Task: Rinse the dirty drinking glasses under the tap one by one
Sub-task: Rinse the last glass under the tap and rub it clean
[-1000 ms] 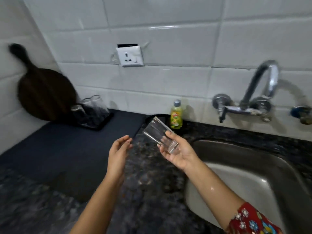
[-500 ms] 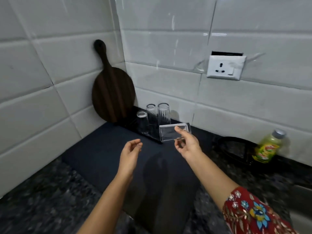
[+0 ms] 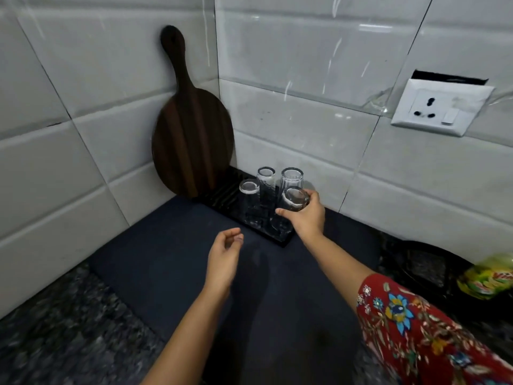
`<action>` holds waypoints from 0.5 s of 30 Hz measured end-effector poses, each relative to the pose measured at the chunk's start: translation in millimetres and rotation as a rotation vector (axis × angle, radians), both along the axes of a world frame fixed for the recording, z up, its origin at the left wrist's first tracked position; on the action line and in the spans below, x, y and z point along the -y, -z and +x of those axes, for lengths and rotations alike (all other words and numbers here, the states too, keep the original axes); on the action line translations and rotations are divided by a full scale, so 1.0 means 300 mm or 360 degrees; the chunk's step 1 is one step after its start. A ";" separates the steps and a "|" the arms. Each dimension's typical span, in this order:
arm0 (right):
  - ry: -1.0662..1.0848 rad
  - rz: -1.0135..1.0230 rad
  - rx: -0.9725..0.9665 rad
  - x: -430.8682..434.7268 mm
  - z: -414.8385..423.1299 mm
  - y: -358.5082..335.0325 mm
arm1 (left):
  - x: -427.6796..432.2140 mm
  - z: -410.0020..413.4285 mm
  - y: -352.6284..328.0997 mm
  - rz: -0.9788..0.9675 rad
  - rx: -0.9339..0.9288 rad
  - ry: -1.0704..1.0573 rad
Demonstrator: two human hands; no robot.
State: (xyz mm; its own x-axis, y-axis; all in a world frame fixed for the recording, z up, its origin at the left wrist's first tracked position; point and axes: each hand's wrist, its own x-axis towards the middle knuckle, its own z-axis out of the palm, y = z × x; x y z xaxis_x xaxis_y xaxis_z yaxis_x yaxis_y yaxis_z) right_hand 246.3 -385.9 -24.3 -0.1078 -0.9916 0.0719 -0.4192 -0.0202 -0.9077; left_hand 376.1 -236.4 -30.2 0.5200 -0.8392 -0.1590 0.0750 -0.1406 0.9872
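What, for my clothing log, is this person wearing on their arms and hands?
The right arm carries a red sleeve printed with blue, yellow and white flowers; the forearm beyond it is bare. The left arm shows no sleeve in view. Neither the left hand nor the right hand shows gloves, rings or a watch.

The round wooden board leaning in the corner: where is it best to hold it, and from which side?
Grip the board by its narrow handle, probably coming from the front: it leans upright on the wall with the handle on top, free, while glasses stand near its lower right edge.
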 end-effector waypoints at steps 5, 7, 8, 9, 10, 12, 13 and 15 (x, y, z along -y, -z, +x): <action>-0.0058 -0.0080 -0.0102 0.007 0.027 0.020 | 0.017 0.001 0.024 0.0003 -0.0021 -0.0015; -0.0066 -0.0115 -0.0125 0.007 0.033 0.020 | 0.024 -0.003 0.030 -0.0024 -0.0027 -0.0036; -0.0071 -0.0121 -0.0135 0.004 0.036 0.020 | 0.026 -0.006 0.031 -0.0035 -0.0022 -0.0041; -0.0074 -0.0125 -0.0149 0.001 0.038 0.023 | 0.027 -0.008 0.030 -0.0036 -0.0012 -0.0035; -0.0078 -0.0131 -0.0157 -0.002 0.040 0.024 | 0.030 -0.011 0.032 -0.0039 -0.0007 -0.0031; -0.0089 -0.0129 -0.0172 -0.009 0.046 0.025 | 0.033 -0.015 0.036 -0.0044 -0.0009 -0.0023; -0.0096 -0.0125 -0.0183 -0.011 0.051 0.025 | 0.033 -0.018 0.036 -0.0042 -0.0015 -0.0024; -0.0122 -0.0136 -0.0202 -0.012 0.060 0.024 | 0.036 -0.018 0.038 -0.0044 -0.0022 -0.0034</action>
State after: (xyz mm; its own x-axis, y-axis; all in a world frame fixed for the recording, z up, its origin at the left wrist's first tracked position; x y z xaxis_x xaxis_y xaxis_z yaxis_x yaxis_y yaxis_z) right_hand 264.4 -382.2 -31.5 -0.0170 -0.9863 0.1643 -0.5246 -0.1311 -0.8412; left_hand 370.6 -247.3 -41.5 0.5359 -0.8321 -0.1432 0.0916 -0.1113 0.9896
